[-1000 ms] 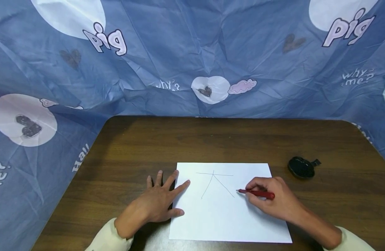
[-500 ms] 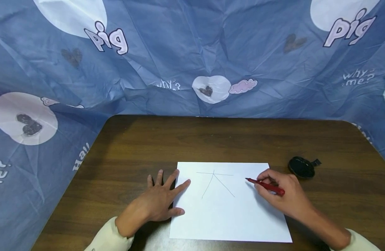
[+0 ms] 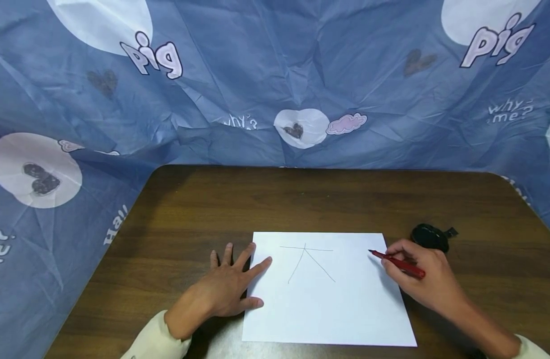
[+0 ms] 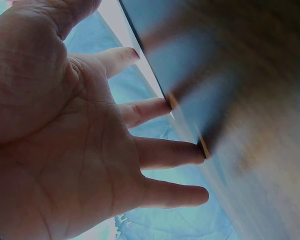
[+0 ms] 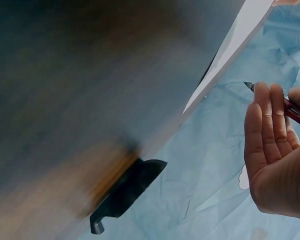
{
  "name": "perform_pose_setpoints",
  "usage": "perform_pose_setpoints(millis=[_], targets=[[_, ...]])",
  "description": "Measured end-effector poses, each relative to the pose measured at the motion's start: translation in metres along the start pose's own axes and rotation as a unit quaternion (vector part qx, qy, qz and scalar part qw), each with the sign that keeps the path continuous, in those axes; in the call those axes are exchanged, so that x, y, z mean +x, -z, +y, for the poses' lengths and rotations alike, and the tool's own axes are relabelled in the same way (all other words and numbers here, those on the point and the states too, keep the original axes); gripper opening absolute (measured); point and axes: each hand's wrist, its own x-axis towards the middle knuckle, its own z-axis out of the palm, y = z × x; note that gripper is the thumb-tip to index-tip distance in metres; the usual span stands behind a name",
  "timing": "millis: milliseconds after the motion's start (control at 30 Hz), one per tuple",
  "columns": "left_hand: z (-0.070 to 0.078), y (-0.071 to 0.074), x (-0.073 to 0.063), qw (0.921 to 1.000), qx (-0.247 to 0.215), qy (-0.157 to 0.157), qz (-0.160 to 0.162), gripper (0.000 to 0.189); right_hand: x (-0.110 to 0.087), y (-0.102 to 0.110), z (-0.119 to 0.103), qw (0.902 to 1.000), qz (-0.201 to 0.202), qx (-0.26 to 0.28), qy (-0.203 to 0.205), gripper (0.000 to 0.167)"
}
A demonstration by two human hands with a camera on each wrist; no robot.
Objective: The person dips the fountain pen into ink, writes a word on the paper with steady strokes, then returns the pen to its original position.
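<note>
My left hand (image 3: 225, 289) lies with its fingers spread at the left edge of a white sheet of paper (image 3: 324, 316), thumb and index finger on the sheet. Over the paper's right side, my right hand (image 3: 436, 281) holds a red pen (image 3: 402, 266) between thumb and fingers. The pen's dark, pointed nib faces up and left, close over the upper right of the sheet. Thin dark lines (image 3: 319, 265) on the paper form a horizontal stroke, a short upright and two slanting strokes. In the right wrist view the red pen (image 5: 296, 112) is partly hidden by the fingers.
A small shallow black dish (image 3: 429, 236) with a tab handle sits on the brown wooden table (image 3: 302, 199), just beyond the right hand, which overlaps it slightly in the head view. A blue printed cloth (image 3: 239, 75) hangs behind the table.
My right hand has moved right and a little away from me with the pen, off the end of the right slanting stroke. The left hand and the paper stay put.
</note>
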Motion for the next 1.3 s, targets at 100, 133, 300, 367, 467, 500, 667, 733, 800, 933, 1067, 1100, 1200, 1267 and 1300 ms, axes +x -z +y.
perform_pose_setpoints(millis=[100,133,300,367,467,500,667,733,800,933,1067,1100,1200,1267,1300], targets=[[0.000,0.000,0.000,1.0000,-0.001,-0.001,0.003,0.081,-0.002,0.003,0.003,0.9999,-0.002,-0.006,-0.009,0.024],[0.000,0.000,0.000,1.0000,-0.002,-0.001,0.002,0.081,-0.003,0.004,0.005,0.9999,-0.003,-0.009,-0.013,0.024],[0.000,0.000,0.001,1.0000,0.002,0.002,0.000,0.081,-0.005,0.009,0.008,0.9991,-0.009,-0.027,-0.030,0.024],[0.000,0.000,0.001,1.0000,0.004,0.003,0.000,0.081,-0.006,0.010,0.009,0.9988,-0.008,-0.036,-0.031,0.024],[0.001,-0.001,0.001,1.0000,0.004,0.002,-0.001,0.081,-0.007,0.013,0.010,0.9984,-0.005,-0.049,-0.027,0.023],[0.001,-0.001,0.001,1.0000,0.004,0.002,-0.001,0.081,-0.008,0.014,0.011,0.9984,-0.001,-0.052,-0.022,0.023],[0.001,-0.001,0.000,1.0000,-0.002,0.001,-0.002,0.080,-0.010,0.019,0.018,0.9956,0.034,-0.084,0.025,0.026],[0.001,-0.001,0.000,1.0000,-0.004,0.001,-0.002,0.080,-0.010,0.021,0.022,0.9921,0.049,-0.105,0.049,0.028],[0.000,-0.001,0.000,1.0000,-0.008,0.000,-0.001,0.080,-0.010,0.023,0.026,0.9875,0.061,-0.126,0.073,0.030],[0.000,0.000,0.000,0.9999,-0.010,-0.002,0.002,0.080,-0.010,0.028,0.036,0.9764,0.081,-0.169,0.106,0.032],[0.000,0.000,0.000,0.9999,-0.012,-0.004,0.001,0.080,-0.012,0.033,0.047,0.9671,0.098,-0.202,0.119,0.030],[0.000,0.001,-0.001,0.9999,-0.012,-0.004,0.001,0.080,-0.012,0.034,0.050,0.9641,0.103,-0.211,0.125,0.032],[0.000,0.001,-0.001,0.9999,-0.013,-0.004,0.001,0.081,-0.014,0.038,0.059,0.9530,0.115,-0.241,0.142,0.044],[0.000,0.001,-0.001,0.9999,-0.011,-0.002,0.001,0.081,-0.015,0.041,0.065,0.9454,0.114,-0.263,0.155,0.051],[0.000,0.001,-0.001,0.9999,-0.011,-0.001,0.001,0.081,-0.016,0.043,0.068,0.9419,0.111,-0.273,0.160,0.053]])
